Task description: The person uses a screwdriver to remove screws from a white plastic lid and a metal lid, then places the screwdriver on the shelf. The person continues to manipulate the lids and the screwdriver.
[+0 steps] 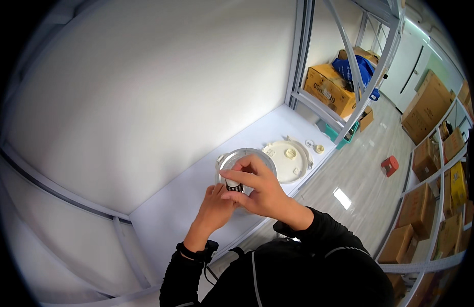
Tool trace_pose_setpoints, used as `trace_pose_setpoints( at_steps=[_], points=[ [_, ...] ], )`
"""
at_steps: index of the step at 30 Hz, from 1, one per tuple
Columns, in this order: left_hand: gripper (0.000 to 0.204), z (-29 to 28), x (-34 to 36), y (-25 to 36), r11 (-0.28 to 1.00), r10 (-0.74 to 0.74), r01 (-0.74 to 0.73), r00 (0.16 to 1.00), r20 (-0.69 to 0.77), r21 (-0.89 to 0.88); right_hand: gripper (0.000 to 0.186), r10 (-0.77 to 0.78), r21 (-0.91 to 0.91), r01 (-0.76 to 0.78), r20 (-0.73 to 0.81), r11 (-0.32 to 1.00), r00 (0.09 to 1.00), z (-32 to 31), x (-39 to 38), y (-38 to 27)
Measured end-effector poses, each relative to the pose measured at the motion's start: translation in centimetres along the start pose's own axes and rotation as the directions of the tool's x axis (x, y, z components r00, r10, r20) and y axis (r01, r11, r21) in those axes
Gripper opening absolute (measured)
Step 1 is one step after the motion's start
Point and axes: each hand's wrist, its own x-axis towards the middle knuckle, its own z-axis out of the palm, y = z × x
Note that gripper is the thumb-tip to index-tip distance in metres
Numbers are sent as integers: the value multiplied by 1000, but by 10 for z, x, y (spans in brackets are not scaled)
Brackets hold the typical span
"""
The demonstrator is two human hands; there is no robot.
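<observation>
Pinching a black-and-white cylinder (234, 185), right hand (265, 193) hangs near the front edge (239, 237), white tabletop (170, 215) stretching leftward; left hand (214, 207) grip unclear

A: How's the small cyl (234, 187) looking?
B: Showing white up top, blk w/ white pattern below. Part is hiding from view, so full shape's unclear.
A: Pose?
B: Being held over the rnd silver-rimmed piece (252, 150) in this view; can't tell exact tilt or whether they're touching.
A: And that rnd pc?
B: Lying flat, far rim showing, near side mostly hiding behind the grip.
</observation>
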Motion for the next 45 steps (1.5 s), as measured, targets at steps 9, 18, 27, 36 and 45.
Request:
trace_pose_setpoints(
  at_steps=[9, 18, 27, 36, 45],
  points=[
    [20, 4, -1, -4, 1000, -24, 24, 999, 28, -2, 60, -10, 56, 12, -42, 998, 999, 3, 6, -1],
    [18, 0, -1, -2, 1000, 13, -13, 999, -40, -1, 68, 55, 49, -56, 5, 997, 998, 1, 5, 5],
    [24, -3, 0, 2, 995, -61, 63, 998, 18, -82, 65, 182, 11, -184, 96, 983, 979, -7, 11, 1],
    [23, 6, -3, -1, 997, 29, -21, 994, -108, 70, 64, 80, 124, -83, 31, 989, 996, -1, 8, 12],
    [24, 10, -3, -3, 1000, 1, 1, 993, -118, 14, 65, 101, 130, -114, 101, 985, 990, -3, 10, 9]
  ],
)
